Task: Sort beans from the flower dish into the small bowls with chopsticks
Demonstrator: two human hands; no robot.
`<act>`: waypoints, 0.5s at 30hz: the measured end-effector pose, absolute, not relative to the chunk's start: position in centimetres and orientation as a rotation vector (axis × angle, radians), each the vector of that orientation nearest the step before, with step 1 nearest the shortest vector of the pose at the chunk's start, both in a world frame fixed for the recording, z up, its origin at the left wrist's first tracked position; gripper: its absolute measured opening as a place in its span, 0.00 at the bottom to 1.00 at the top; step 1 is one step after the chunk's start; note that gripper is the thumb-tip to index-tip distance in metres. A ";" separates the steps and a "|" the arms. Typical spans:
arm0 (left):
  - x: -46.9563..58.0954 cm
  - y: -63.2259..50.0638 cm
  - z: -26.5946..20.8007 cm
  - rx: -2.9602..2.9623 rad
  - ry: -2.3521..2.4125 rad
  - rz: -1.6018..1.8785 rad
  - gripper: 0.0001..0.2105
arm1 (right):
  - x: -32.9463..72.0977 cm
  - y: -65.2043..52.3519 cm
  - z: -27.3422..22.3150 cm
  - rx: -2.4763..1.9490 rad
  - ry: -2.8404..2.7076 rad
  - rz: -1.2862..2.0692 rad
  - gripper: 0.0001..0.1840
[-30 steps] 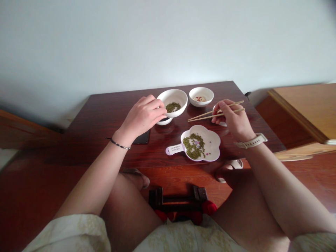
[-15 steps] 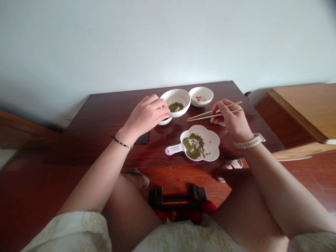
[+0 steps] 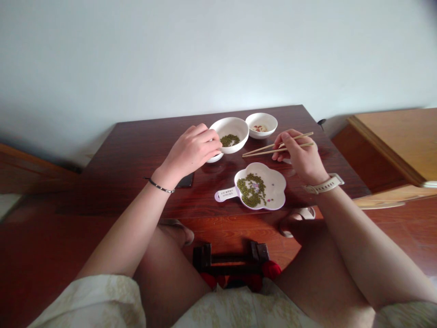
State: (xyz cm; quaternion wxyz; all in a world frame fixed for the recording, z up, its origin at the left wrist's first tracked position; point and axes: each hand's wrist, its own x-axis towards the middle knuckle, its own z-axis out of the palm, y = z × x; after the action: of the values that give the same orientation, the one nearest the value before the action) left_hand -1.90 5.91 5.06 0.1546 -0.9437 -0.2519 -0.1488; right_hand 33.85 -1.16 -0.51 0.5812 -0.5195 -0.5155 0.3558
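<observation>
My left hand [image 3: 200, 145] grips the left rim of a white bowl [image 3: 221, 126], which is tilted towards me and has green beans [image 3: 230, 140] in it. Partly hidden beneath that hand and bowl is another white bowl [image 3: 215, 158]. My right hand [image 3: 300, 155] holds a pair of wooden chopsticks [image 3: 264, 152], their tips close together above the table. Below the tips lies a white flower-shaped dish [image 3: 278, 187] with a purple-edged handle, and more green beans [image 3: 251, 193] are spread over its left side.
Behind the tilted bowl stands a small white bowl [image 3: 262, 119] with reddish and pale bits inside. A dark flat object [image 3: 186, 180] lies near my left wrist on the dark wooden table [image 3: 143, 150]. A wooden cabinet [image 3: 399, 141] is at the right, and the wall closes off the back.
The held bowl has shifted very slightly right and down with my left hand. My right hand and the chopsticks have moved a touch left. The dish's beans look the same.
</observation>
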 end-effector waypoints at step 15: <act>-1.5 5.5 5.5 -2.712 -0.725 -0.412 0.10 | 33.5 -1.1 -0.8 -1.150 -1.185 0.847 0.29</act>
State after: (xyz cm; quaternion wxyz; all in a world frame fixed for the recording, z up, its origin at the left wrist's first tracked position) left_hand -1.49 5.46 5.54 0.1516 -0.9448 -0.2525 -0.1434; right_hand 33.47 -1.12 -0.83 0.5993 -0.4961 -0.5111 0.3654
